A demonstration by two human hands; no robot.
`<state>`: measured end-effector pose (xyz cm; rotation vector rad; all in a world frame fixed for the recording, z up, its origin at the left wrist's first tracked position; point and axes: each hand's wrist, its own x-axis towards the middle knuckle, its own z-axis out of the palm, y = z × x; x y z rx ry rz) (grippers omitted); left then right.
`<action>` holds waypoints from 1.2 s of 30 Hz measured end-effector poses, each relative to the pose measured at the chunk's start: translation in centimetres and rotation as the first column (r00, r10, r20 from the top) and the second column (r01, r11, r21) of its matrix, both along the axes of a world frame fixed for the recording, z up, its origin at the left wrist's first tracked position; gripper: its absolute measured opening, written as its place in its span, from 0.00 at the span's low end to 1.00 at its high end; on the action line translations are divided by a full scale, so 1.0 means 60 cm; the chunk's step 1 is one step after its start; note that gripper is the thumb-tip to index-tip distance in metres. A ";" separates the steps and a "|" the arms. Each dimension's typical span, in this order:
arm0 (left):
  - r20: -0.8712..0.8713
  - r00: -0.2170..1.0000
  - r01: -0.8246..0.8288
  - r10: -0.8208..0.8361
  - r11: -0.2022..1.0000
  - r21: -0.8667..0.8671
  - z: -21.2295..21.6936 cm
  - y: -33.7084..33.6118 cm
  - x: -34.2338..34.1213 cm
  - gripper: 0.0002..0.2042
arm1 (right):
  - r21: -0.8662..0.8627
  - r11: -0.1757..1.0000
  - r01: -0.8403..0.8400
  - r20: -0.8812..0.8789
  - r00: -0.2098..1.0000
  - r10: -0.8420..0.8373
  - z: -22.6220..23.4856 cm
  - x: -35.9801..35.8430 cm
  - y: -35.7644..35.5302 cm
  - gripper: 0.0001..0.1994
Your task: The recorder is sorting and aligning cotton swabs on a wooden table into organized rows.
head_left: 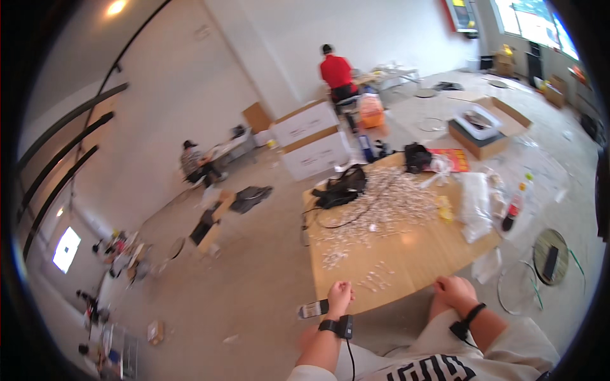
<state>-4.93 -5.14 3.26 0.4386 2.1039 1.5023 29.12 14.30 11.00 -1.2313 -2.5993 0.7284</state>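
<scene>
Both my hands are at the near edge of a light wooden table (pixel 413 276). My left hand (pixel 341 296) is closed, its fingers curled together by the near left corner; whatever it may hold is too small to make out. Close by, a flat dark-and-white object (pixel 313 309) juts out beside the corner. A few small pale pieces (pixel 376 279) lie apart just beyond that hand. Farther back spreads a big heap of the same pieces (pixel 394 200). My right hand (pixel 455 290) is also closed at the table edge, its fingers folded under and what is in them hidden.
On the table are a black bag (pixel 346 187), a thin black cable and a clear plastic bag (pixel 475 206). A dark drink bottle (pixel 513 206) stands right. Behind are white cartons (pixel 316 149) and an open box (pixel 480 130). Other people sit at far tables, one in red (pixel 337 71).
</scene>
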 end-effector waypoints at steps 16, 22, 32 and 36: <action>-0.506 0.856 -0.333 0.103 0.858 -0.390 -0.019 -0.309 -0.010 0.19 | -0.043 0.999 0.030 -0.012 0.999 -0.031 -0.019 -0.026 -0.027 0.13; -0.334 0.931 -0.306 0.149 0.818 -0.487 -0.031 -0.308 -0.044 0.19 | 0.061 0.994 -0.085 -0.013 0.996 0.086 -0.024 -0.065 -0.042 0.12; -0.516 0.856 -0.267 0.005 0.861 -0.433 -0.046 -0.296 -0.045 0.17 | 0.079 0.987 -0.142 -0.039 0.989 0.146 -0.016 -0.069 -0.041 0.15; -0.504 0.862 -0.230 -0.053 0.846 -0.481 -0.060 -0.290 -0.057 0.18 | 0.104 0.972 -0.211 -0.091 0.971 0.220 -0.110 -0.063 -0.006 0.14</action>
